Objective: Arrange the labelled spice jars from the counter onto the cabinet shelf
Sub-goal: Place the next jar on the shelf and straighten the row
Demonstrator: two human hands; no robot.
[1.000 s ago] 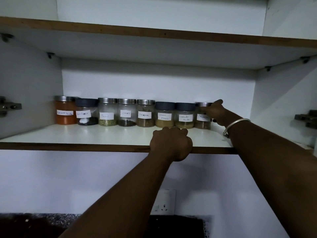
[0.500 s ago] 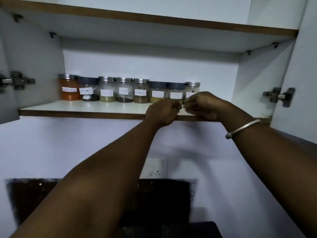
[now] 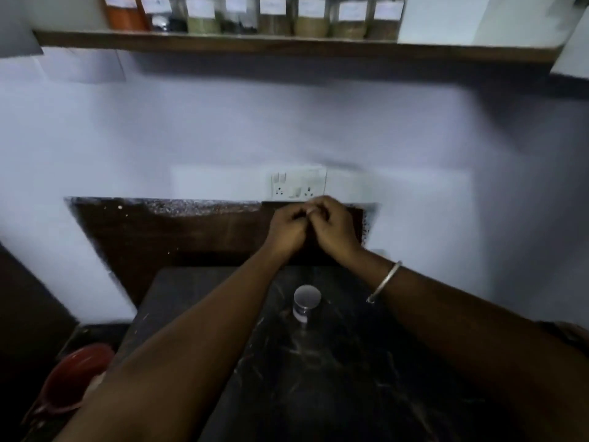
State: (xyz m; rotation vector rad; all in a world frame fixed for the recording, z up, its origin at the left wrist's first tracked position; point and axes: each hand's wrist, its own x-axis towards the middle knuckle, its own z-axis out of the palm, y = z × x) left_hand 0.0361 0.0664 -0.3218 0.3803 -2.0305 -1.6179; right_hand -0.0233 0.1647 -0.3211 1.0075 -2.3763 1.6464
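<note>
Several labelled spice jars [image 3: 274,17] stand in a row on the cabinet shelf [image 3: 287,47] at the top edge; only their lower halves show. One jar with a silver lid [image 3: 306,303] stands alone on the dark marble counter [image 3: 334,378], between my forearms. My left hand [image 3: 287,232] and my right hand [image 3: 334,228] are pressed together in front of the wall, above the counter's far end, fingers curled and touching. I see nothing held in either; a small pale spot shows where the fingertips meet. A metal bangle [image 3: 384,282] sits on my right wrist.
A white wall socket [image 3: 298,185] is just behind my hands. A dark brown backsplash [image 3: 175,231] runs behind the counter. A red bowl-like object [image 3: 75,378] lies low at the left. The open cabinet door edge [image 3: 573,59] hangs at upper right.
My right hand has left the rightmost jar on the shelf. Both hands came down from the shelf edge and joined low by the socket. The view tipped down, bringing the counter and its jar into sight.
</note>
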